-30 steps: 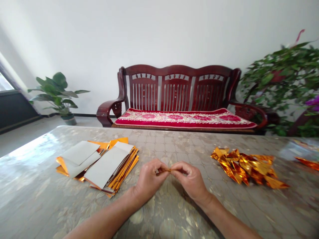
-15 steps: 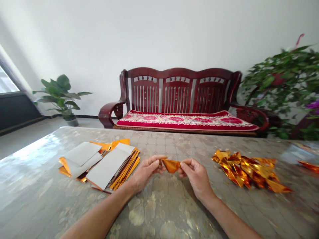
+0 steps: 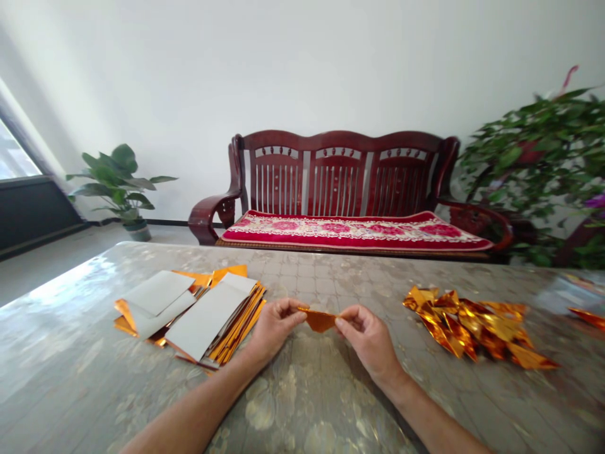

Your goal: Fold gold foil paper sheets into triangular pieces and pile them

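Observation:
A small piece of folded gold foil paper [image 3: 320,320] is stretched between my two hands, just above the table. My left hand [image 3: 278,321] pinches its left end between thumb and fingers. At the right end, the thumb and fingers of my right hand [image 3: 367,334] are closed on the other tip. The piece has a straight upper edge and a narrower lower part. To the left lies a stack of flat foil paper sheets [image 3: 210,318], pale backs up with gold edges showing. On the right sits a pile of folded gold foil pieces [image 3: 467,321].
The table [image 3: 302,403] has a patterned, shiny cover. A clear plastic bag [image 3: 567,293] lies near its right edge. Beyond stands a dark red wooden bench [image 3: 335,170] with a red floral cushion [image 3: 350,230]. Potted plants [image 3: 120,180] flank the bench.
The foil piece has tipped and sits slightly lower and further left, its lower part looking flatter. Both hands have shifted a little with it, each keeping hold of its end.

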Demonstrator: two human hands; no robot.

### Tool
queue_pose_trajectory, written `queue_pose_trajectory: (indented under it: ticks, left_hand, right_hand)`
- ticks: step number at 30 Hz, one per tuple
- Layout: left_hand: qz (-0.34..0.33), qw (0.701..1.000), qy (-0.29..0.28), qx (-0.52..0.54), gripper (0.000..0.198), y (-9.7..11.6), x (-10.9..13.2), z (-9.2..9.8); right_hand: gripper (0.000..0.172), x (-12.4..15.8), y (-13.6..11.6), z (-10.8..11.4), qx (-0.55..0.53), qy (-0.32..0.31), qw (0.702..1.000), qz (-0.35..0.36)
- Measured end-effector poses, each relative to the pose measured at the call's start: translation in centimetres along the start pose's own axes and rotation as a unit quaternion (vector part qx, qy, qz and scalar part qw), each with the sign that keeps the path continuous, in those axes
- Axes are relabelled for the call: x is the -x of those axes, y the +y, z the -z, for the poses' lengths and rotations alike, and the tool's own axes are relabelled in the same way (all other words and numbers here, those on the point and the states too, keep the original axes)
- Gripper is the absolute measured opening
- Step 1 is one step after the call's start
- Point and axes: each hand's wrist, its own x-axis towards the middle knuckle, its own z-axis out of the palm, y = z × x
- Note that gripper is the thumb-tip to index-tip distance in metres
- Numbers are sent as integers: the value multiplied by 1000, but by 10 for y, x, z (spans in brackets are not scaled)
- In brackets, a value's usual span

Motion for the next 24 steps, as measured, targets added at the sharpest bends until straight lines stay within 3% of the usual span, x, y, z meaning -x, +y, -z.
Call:
queue_pose_trajectory:
  ticks: [5,9,18,24]
  left_hand:
    - [-89,984,-6,-153,13,0,4,5]
    - [-152,969,-45,-189,11,5,5,9]
    - [-210,950,-116,-199,10,1,3,16]
    - [-210,942,-139,-221,11,1,3,17]
  right_hand:
    - [6,1,2,4,139,-39,984,104]
    - [4,1,2,9,200,-77,966,148]
    - [10,-1,4,16,253,-131,935,211]
    - [14,-3,5,22,294,-167,903,266]
